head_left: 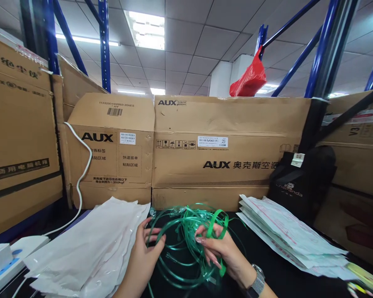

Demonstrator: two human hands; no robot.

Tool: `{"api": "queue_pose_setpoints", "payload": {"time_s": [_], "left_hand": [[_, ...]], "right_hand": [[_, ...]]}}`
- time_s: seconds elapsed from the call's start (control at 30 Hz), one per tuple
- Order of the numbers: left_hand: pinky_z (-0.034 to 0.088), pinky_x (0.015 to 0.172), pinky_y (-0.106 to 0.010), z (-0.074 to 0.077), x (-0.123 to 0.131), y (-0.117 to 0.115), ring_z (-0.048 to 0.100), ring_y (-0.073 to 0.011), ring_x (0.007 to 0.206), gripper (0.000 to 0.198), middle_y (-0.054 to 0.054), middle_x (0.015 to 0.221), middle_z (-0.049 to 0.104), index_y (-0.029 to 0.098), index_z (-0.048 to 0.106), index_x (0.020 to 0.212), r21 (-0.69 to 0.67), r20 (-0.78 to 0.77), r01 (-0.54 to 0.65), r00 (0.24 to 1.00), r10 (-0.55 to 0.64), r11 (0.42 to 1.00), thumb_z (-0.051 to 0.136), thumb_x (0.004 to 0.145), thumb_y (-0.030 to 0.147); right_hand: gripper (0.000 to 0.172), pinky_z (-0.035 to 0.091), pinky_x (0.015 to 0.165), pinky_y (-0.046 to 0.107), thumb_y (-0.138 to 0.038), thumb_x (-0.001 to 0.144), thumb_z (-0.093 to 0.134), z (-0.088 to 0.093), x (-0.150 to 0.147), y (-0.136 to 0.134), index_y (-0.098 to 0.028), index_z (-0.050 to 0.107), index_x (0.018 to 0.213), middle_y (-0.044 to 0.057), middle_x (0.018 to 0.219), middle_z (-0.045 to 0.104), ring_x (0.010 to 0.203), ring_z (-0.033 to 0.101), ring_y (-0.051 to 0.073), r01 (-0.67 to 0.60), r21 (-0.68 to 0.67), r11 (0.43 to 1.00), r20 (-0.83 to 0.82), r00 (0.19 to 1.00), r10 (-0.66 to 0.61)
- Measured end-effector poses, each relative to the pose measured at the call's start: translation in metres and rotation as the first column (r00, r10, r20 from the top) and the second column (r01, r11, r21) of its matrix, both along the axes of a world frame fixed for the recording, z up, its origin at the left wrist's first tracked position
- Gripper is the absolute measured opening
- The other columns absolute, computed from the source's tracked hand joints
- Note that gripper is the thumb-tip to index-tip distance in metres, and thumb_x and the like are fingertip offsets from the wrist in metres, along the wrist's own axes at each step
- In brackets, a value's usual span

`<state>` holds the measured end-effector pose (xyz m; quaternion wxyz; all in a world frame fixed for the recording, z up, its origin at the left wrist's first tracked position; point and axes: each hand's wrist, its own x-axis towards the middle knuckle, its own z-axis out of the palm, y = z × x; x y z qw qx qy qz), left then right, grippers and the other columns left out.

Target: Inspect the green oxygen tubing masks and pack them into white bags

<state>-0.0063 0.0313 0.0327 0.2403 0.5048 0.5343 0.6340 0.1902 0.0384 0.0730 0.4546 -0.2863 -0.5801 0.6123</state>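
Note:
A tangle of green transparent tubing lies on the dark table between my two hands. My left hand pinches a loop of the tubing on its left side, thumb and fingers closed round it. My right hand, with a watch on the wrist, grips the tubing and a green strap on the right, fingers curled. Coils of the tubing hang under both hands.
A pile of white plastic pouches lies left of the hands, and a stack of printed paper pouches lies to the right. AUX cardboard boxes wall the back. A black bag, a white cable and a power strip are nearby.

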Motion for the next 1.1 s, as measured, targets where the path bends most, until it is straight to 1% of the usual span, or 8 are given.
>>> {"api": "queue_pose_setpoints", "payload": {"time_s": [0.07, 0.13, 0.3, 0.43, 0.57, 0.77, 0.9, 1.1], "left_hand": [[0.051, 0.055, -0.034, 0.002, 0.0, 0.0, 0.062, -0.0231, 0.072, 0.059, -0.006, 0.079, 0.059, 0.017, 0.034, 0.107, -0.069, 0.233, 0.173, 0.96, -0.153, 0.982, 0.062, 0.061, 0.041], [0.051, 0.051, -0.03, 0.005, -0.001, -0.001, 0.063, -0.0194, 0.059, 0.055, -0.002, 0.066, 0.062, 0.016, 0.041, 0.098, -0.083, 0.395, 0.251, 0.897, -0.199, 0.965, 0.066, 0.056, 0.04], [0.051, 0.051, -0.026, 0.012, -0.005, -0.005, 0.057, -0.0114, 0.044, 0.033, 0.001, 0.053, 0.062, 0.013, 0.056, 0.076, -0.059, 0.503, 0.347, 0.82, -0.272, 0.936, 0.067, 0.058, 0.038], [0.044, 0.037, -0.021, 0.012, -0.005, -0.009, 0.044, -0.0072, 0.029, 0.029, 0.008, 0.037, 0.052, 0.014, 0.056, 0.08, -0.017, 0.484, 0.308, 0.835, -0.262, 0.951, 0.064, 0.062, 0.037], [0.035, 0.03, -0.016, 0.016, -0.002, -0.014, 0.035, -0.0048, 0.023, 0.028, 0.013, 0.026, 0.039, 0.015, 0.056, 0.081, -0.013, 0.469, 0.228, 0.861, -0.196, 0.973, 0.064, 0.064, 0.035], [0.034, 0.03, -0.015, 0.029, 0.001, -0.033, 0.044, -0.0076, 0.031, 0.021, 0.007, 0.035, 0.05, 0.017, 0.058, 0.074, 0.126, 0.427, 0.13, 0.888, -0.172, 0.984, 0.066, 0.062, 0.032], [0.038, 0.034, -0.017, 0.029, 0.004, -0.037, 0.046, -0.0087, 0.037, 0.017, 0.003, 0.044, 0.056, 0.016, 0.06, 0.065, 0.131, 0.37, 0.109, 0.917, -0.15, 0.985, 0.066, 0.06, 0.031], [0.029, 0.03, -0.017, 0.02, 0.004, -0.032, 0.037, -0.0065, 0.03, 0.027, 0.004, 0.039, 0.048, 0.016, 0.054, 0.048, 0.034, 0.264, 0.1, 0.959, -0.105, 0.994, 0.061, 0.064, 0.037]], "right_hand": [[0.019, 0.034, 0.033, 0.016, -0.026, 0.065, 0.065, 0.001, -0.003, 0.003, -0.016, 0.055, 0.078, -0.012, 0.035, 0.038, 0.026, 0.031, 0.003, 0.076, 0.038, 0.996, 0.06, 0.995, -0.078], [0.023, 0.032, 0.033, 0.016, -0.023, 0.061, 0.066, -0.002, -0.004, 0.009, -0.017, 0.054, 0.08, -0.009, 0.044, 0.046, 0.03, 0.036, 0.003, 0.127, 0.084, 0.988, 0.134, 0.981, -0.137], [0.033, 0.046, 0.058, 0.025, -0.007, 0.053, 0.055, -0.021, 0.0, 0.025, -0.019, 0.055, 0.084, -0.001, 0.073, 0.059, 0.065, 0.056, 0.015, 0.295, 0.362, 0.884, 0.264, 0.877, -0.401], [0.041, 0.045, 0.072, 0.031, -0.007, 0.057, 0.047, -0.035, 0.002, 0.03, -0.021, 0.054, 0.095, 0.003, 0.088, 0.061, 0.079, 0.057, 0.019, 0.338, 0.493, 0.802, 0.338, 0.775, -0.535], [0.034, 0.043, 0.081, 0.034, -0.011, 0.065, 0.048, -0.032, 0.002, 0.027, -0.02, 0.055, 0.096, 0.005, 0.096, 0.06, 0.089, 0.056, 0.021, 0.352, 0.572, 0.741, 0.318, 0.737, -0.596], [0.035, 0.039, 0.085, 0.035, -0.018, 0.074, 0.046, -0.025, 0.001, 0.006, -0.024, 0.05, 0.108, 0.005, 0.104, 0.053, 0.099, 0.048, 0.022, 0.457, 0.743, 0.489, 0.086, 0.66, -0.747], [0.03, 0.039, 0.082, 0.035, -0.021, 0.076, 0.047, -0.032, -0.005, 0.005, -0.024, 0.051, 0.105, 0.007, 0.097, 0.053, 0.092, 0.049, 0.022, 0.486, 0.686, 0.542, 0.085, 0.686, -0.723], [0.008, 0.041, 0.074, 0.032, -0.026, 0.073, 0.053, -0.04, -0.012, 0.016, -0.02, 0.058, 0.073, 0.005, 0.077, 0.053, 0.078, 0.051, 0.021, 0.425, 0.614, 0.665, 0.193, 0.736, -0.649]]}}
